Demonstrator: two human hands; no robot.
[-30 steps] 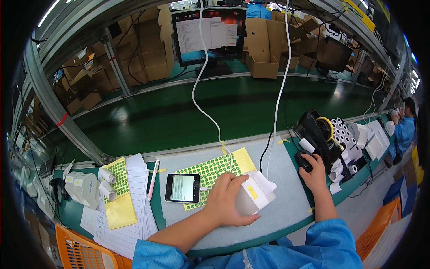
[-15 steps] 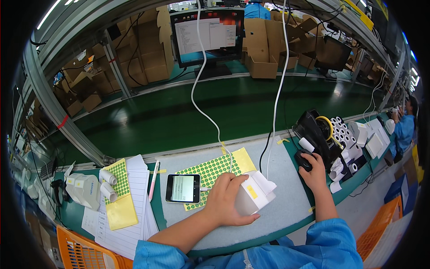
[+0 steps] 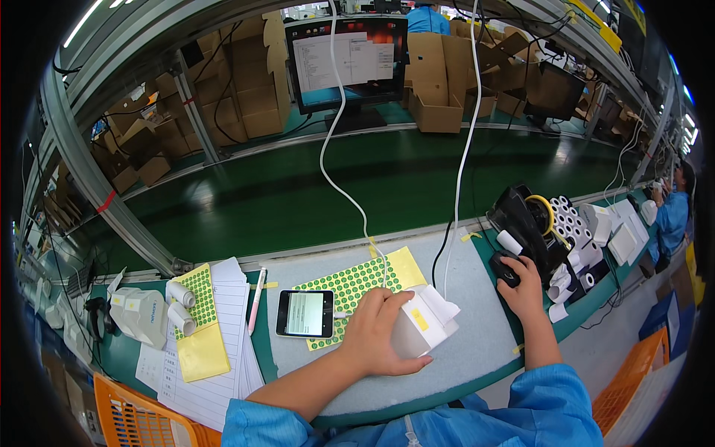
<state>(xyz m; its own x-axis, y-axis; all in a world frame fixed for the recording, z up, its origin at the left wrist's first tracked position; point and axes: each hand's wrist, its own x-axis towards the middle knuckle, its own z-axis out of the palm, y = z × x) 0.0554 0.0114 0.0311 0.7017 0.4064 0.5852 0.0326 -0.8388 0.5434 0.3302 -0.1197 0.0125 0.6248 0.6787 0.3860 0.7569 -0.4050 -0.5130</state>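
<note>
My left hand (image 3: 375,339) is wrapped round a white boxy device (image 3: 424,320) with a yellow sticker, which rests on the grey mat (image 3: 477,350). It looks like a small receipt printer, with a white flap or paper at its top. On the right, my right hand (image 3: 525,287) lies closed over a black computer mouse (image 3: 505,270). Left of the device lies a phone (image 3: 305,313) with a lit screen and a white cable plugged into its side. Partly beneath the phone is a sheet of round green stickers (image 3: 350,287).
Beyond the green belt stands a monitor (image 3: 346,59) with open windows. White cables (image 3: 462,164) hang down to the mat. Paper rolls (image 3: 570,220) and a black scanner-like device (image 3: 521,223) crowd the right. Papers (image 3: 223,350), a pink pen (image 3: 257,302) and another white device (image 3: 138,316) lie left.
A small extra window now shows on the monitor. Both hands keep their places on the white device and the mouse.
</note>
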